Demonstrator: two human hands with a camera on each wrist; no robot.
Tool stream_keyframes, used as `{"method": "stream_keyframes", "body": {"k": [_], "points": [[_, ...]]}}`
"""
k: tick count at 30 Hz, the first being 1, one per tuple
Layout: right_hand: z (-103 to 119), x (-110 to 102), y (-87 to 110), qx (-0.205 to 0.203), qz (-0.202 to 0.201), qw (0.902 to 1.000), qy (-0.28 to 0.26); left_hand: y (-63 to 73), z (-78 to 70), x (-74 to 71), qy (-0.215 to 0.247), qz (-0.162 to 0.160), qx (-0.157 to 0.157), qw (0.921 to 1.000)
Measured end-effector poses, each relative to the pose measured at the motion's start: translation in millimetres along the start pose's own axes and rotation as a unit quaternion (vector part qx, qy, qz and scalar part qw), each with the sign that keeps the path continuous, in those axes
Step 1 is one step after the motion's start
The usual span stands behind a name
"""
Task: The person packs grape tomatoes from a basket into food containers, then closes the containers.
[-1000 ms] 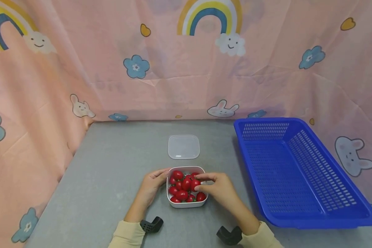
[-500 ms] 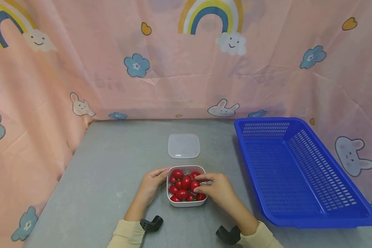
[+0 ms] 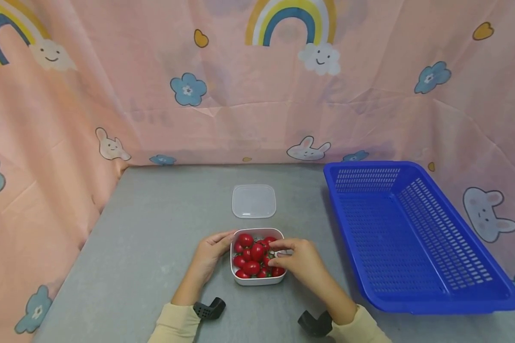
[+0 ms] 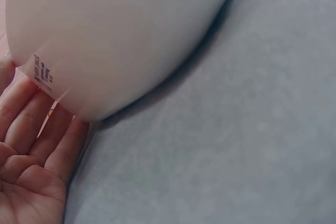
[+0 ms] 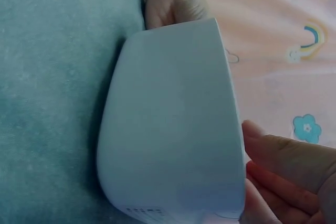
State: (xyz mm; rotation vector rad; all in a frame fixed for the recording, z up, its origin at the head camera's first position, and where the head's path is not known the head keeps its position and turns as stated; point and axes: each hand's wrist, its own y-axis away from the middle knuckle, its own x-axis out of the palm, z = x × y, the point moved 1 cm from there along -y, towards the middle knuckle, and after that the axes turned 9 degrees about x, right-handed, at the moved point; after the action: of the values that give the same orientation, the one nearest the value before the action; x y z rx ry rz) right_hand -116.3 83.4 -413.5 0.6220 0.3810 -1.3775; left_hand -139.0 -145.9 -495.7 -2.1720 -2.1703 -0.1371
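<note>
In the head view a white plastic box [image 3: 257, 282] with rounded corners holds several red cherry tomatoes [image 3: 251, 267]. Against its left wall rests my left hand [image 3: 208, 257], fingers fairly straight; the left wrist view shows these fingers [image 4: 26, 119] touching the outer side. My right hand [image 3: 300, 259] reaches over the right rim, index finger and thumb apart beside a tomato [image 3: 267, 260] with green at its stem end. No tomato shows fully between these fingertips. In the right wrist view the box's wall [image 5: 168, 114] hides the tomatoes, and the right thumb [image 5: 283, 156] is at the rim.
A translucent lid [image 3: 254, 201] lies flat just behind the box. To the right stands a large blue plastic basket [image 3: 412, 247] with slotted walls. The grey tabletop [image 3: 163, 214] ends at a pink patterned curtain [image 3: 240, 114] at the back and left.
The tomato by my right fingertips has shifted slightly down and left, showing its green end. More of the box's inside shows between finger and thumb. The left hand stays put.
</note>
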Motion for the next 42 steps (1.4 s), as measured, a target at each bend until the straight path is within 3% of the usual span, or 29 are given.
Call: {"method": "stream_keyframes", "body": {"k": [8, 17, 24, 27, 30, 36, 42], "points": [[-5, -11, -11.2, 0.021, 0.051, 0.9956, -0.075, -2.4, -0.6, 4.1, 0.012, -0.004, 0.001, 0.9999], [5, -23, -26.2, 0.037, 0.005, 0.9843, -0.172, -6.7, -5.0, 4.0, 0.005, 0.007, -0.005, 1.0], [14, -34, -53.0, 0.042, -0.008, 0.9812, -0.188, -17.8, -16.2, -1.7, -0.04, 0.063, -0.023, 0.997], [16, -38, -75.4, 0.063, -0.021, 0.9777, -0.199, -27.3, -28.4, -6.0, -0.059, 0.078, -0.025, 0.9949], [16, -40, -100.1, 0.101, -0.015, 0.9753, -0.196, -41.4, -41.9, -9.7, -0.066, 0.073, -0.025, 0.9948], [13, -44, -139.0, 0.174, 0.037, 0.964, -0.197, -71.6, -57.9, -19.0, -0.088, 0.06, -0.05, 0.993], [4, -45, -157.4, 0.214, 0.082, 0.9512, -0.207, -93.1, -64.3, -21.6, -0.111, 0.071, -0.079, 0.9882]]}}
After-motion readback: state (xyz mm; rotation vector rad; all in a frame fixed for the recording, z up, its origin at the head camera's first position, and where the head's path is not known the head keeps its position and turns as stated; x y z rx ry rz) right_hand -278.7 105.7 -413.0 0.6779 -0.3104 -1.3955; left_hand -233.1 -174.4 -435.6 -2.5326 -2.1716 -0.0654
